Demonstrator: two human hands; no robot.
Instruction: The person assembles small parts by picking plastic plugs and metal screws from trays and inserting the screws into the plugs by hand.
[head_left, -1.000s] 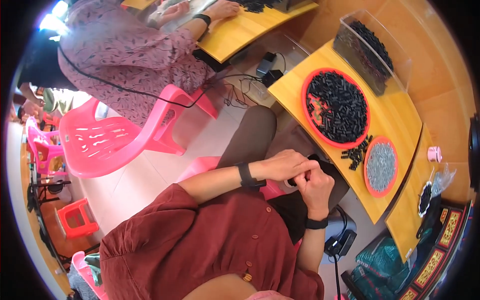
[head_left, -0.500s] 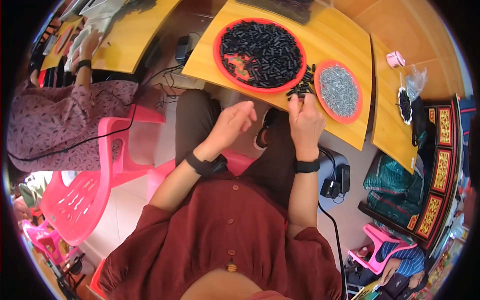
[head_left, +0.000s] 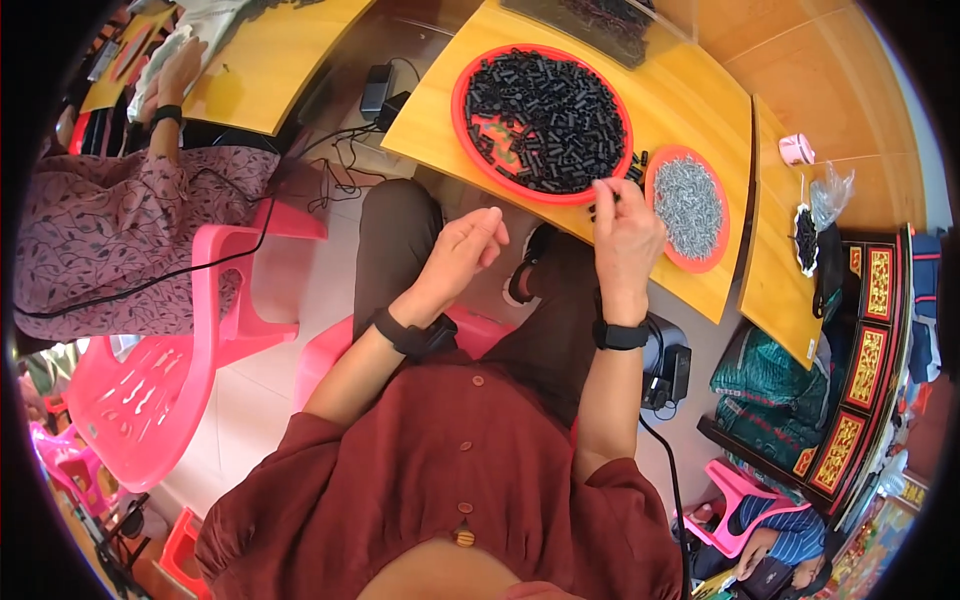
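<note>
My left hand hangs over my lap, short of the table's front edge. Its thumb and fingers are drawn together; whatever they hold, if anything, is too small to make out. My right hand is at the table edge, beside the rim of a round red tray. Thumb and forefinger pinch there, but I cannot make out anything between them. Short black tube-like pieces fill the tray. A few loose black pieces lie beside it, partly hidden by my right hand. Right of them, a smaller red-orange tray holds many small silvery metal pieces.
A clear bin stands at the yellow table's back. On a side table are a pink cup and a white dish with black pieces. At left, another person sits on a pink chair.
The view has shifted slightly, moving the table to the right. My right hand has moved from the loose black pieces toward the big tray's rim. My left hand's fingers have come closer together.
</note>
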